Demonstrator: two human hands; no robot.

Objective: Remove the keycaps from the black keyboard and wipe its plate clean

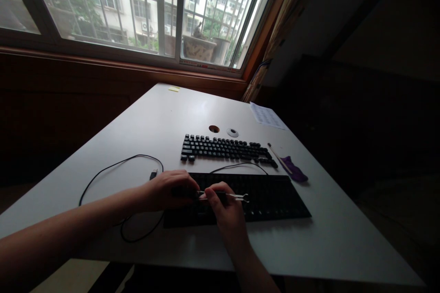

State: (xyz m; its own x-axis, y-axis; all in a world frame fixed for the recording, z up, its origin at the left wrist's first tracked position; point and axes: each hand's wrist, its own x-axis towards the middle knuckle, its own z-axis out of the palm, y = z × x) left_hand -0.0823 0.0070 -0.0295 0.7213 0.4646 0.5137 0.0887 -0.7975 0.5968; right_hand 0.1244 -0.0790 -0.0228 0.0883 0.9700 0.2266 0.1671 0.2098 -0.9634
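A black keyboard base point(275, 201) lies on the table in front of me. Above its left part, my right hand point(225, 203) pinches a slim keycap puller point(237, 197) with a dark middle. Thin metal prongs stick out to the right, and more metal shows at its left end, close to my left fingertips. My left hand point(177, 190) is curled over the keyboard's left end; whatever its fingers hold is in shadow. Behind the base, loose black keycaps point(223, 148) stand in rows, laid out like a keyboard.
A black cable point(120, 162) loops over the table point(113, 137) on the left, its USB plug point(153, 174) beside my left hand. At right lie a thin brush point(275, 150) and a purple cloth point(294, 169). Farther back are a cable hole point(214, 129), its cover point(233, 132) and a printed sheet point(267, 116).
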